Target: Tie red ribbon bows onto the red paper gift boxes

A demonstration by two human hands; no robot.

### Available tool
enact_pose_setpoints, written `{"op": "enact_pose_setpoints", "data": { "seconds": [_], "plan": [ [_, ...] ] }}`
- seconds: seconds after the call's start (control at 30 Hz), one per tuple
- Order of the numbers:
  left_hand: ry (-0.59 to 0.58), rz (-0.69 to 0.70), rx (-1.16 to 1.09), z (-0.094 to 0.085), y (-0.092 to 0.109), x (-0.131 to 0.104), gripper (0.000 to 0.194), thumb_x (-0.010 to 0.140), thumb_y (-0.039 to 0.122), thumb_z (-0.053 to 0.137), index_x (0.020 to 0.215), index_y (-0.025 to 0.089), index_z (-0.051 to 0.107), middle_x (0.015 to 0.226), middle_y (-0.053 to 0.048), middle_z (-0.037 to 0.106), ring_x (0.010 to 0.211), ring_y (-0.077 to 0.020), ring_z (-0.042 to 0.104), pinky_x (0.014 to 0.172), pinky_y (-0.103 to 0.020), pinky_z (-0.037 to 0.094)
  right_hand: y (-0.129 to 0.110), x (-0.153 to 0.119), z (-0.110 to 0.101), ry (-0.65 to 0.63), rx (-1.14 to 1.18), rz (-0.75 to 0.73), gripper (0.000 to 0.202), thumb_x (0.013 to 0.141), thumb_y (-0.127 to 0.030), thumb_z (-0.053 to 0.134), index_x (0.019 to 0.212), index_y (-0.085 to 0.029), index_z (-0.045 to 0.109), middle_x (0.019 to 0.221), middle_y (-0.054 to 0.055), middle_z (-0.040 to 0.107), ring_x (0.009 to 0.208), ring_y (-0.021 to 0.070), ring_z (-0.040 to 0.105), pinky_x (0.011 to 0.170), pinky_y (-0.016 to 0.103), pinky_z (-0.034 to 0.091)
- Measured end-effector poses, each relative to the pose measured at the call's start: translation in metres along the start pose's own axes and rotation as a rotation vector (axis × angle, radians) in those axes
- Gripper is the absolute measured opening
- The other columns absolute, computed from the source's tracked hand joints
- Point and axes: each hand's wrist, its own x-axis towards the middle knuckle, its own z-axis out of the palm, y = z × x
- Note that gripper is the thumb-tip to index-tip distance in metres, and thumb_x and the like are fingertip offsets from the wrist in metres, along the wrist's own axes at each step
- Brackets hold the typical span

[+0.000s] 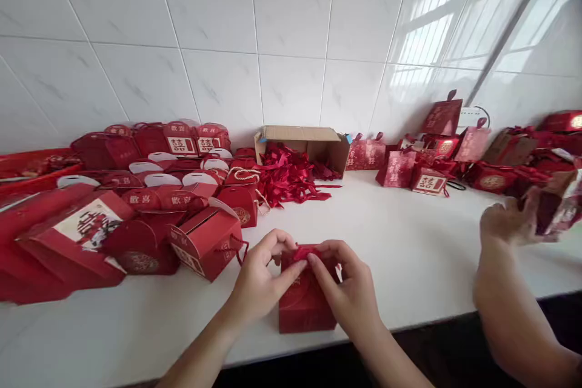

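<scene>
A red gift box (305, 309) with faint gold print stands upright at the table's front edge, right before me. At its top sits a red ribbon (305, 251). My left hand (268, 273) pinches this ribbon from the left, thumb and fingers together. From the right, my right hand (348, 279) closes on the same ribbon, its thumb almost meeting the left thumb. Both hands partly cover the box's upper part, so how the ribbon runs there is hidden.
Many red gift boxes (204, 242) crowd the left of the white table (373, 236). A cardboard box (300, 133) spills red ribbons (291, 176) at the back. More boxes (396, 168) stand back right. At far right, another person's hand (509, 218) holds a red package.
</scene>
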Motion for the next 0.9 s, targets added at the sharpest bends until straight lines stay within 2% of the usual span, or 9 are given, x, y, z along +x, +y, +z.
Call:
{"op": "enact_pose_setpoints", "data": {
  "seconds": [0.13,0.23,0.37,0.43,0.5,0.57,0.63,0.73,0.9],
  "plan": [
    [0.042,0.053,0.028,-0.001,-0.002,-0.001,0.014,0.081,0.023,0.062,0.085,0.02,0.048,0.079,0.003,0.054,0.077,-0.0112,0.057,0.07,-0.022,0.042,-0.002,0.0,-0.006,0.006,-0.107,-0.057,0.012,0.084,-0.03,0.063,0.085,-0.018,0.063,0.081,0.003,0.065,0.071,0.0135,0.06,0.065,0.024,0.049],
    [0.024,0.069,0.048,-0.002,-0.002,-0.001,0.013,0.082,0.024,0.061,0.084,0.02,0.048,0.08,0.003,0.054,0.077,-0.0111,0.056,0.07,-0.022,0.043,-0.002,0.0,-0.009,-0.028,-0.163,-0.073,0.015,0.079,-0.032,0.069,0.085,-0.019,0.067,0.086,0.005,0.062,0.076,0.0158,0.06,0.068,0.026,0.05],
    [0.014,0.088,0.067,-0.002,-0.003,-0.001,0.01,0.085,0.023,0.059,0.085,0.021,0.049,0.081,0.003,0.054,0.077,-0.0104,0.056,0.073,-0.022,0.044,-0.004,-0.001,-0.009,-0.057,-0.142,-0.01,0.012,0.08,-0.031,0.066,0.08,-0.019,0.069,0.093,0.008,0.059,0.086,0.019,0.06,0.075,0.03,0.051],
    [0.017,0.111,0.069,-0.002,-0.003,-0.001,0.01,0.085,0.023,0.059,0.086,0.021,0.049,0.082,0.003,0.054,0.079,-0.0104,0.056,0.074,-0.022,0.045,-0.006,-0.001,-0.01,-0.08,-0.119,0.056,0.014,0.081,-0.033,0.064,0.078,-0.021,0.07,0.104,0.01,0.058,0.097,0.0226,0.059,0.081,0.034,0.05],
    [0.008,0.133,0.044,-0.002,-0.004,-0.001,0.009,0.086,0.022,0.058,0.089,0.022,0.049,0.087,0.002,0.054,0.083,-0.0109,0.057,0.077,-0.023,0.045,-0.009,0.0,-0.011,-0.112,-0.109,0.128,0.016,0.081,-0.035,0.064,0.075,-0.022,0.071,0.119,0.011,0.054,0.115,0.0274,0.05,0.09,0.04,0.046],
    [-0.012,0.144,0.007,-0.002,-0.006,-0.001,0.01,0.087,0.023,0.057,0.093,0.023,0.049,0.09,0.001,0.055,0.087,-0.0115,0.057,0.08,-0.024,0.046,-0.01,0.002,-0.012,-0.156,-0.094,0.184,0.018,0.082,-0.037,0.064,0.073,-0.023,0.071,0.13,0.01,0.05,0.131,0.0298,0.035,0.101,0.046,0.038],
    [-0.026,0.143,-0.02,-0.001,-0.008,0.001,0.01,0.088,0.023,0.056,0.094,0.023,0.049,0.092,0.001,0.056,0.089,-0.012,0.058,0.081,-0.025,0.046,-0.009,0.005,-0.014,-0.217,-0.046,0.221,0.022,0.083,-0.039,0.062,0.071,-0.023,0.071,0.135,0.009,0.048,0.138,0.0286,0.025,0.106,0.047,0.031],
    [-0.033,0.13,-0.045,0.002,-0.012,0.007,0.011,0.087,0.024,0.057,0.092,0.022,0.048,0.091,0.0,0.057,0.09,-0.0129,0.059,0.082,-0.025,0.046,-0.005,0.009,-0.015,-0.292,0.06,0.257,0.028,0.086,-0.043,0.058,0.071,-0.022,0.07,0.139,0.008,0.046,0.139,0.027,0.024,0.107,0.045,0.03],
    [0.029,0.137,-0.067,0.004,-0.014,0.012,0.01,0.087,0.025,0.059,0.087,0.02,0.05,0.084,0.0,0.059,0.083,-0.0132,0.06,0.077,-0.026,0.048,0.001,0.01,-0.014,-0.187,0.192,0.294,0.031,0.084,-0.046,0.06,0.068,-0.021,0.07,0.138,0.008,0.047,0.136,0.028,0.031,0.106,0.044,0.033]
  ]
}}
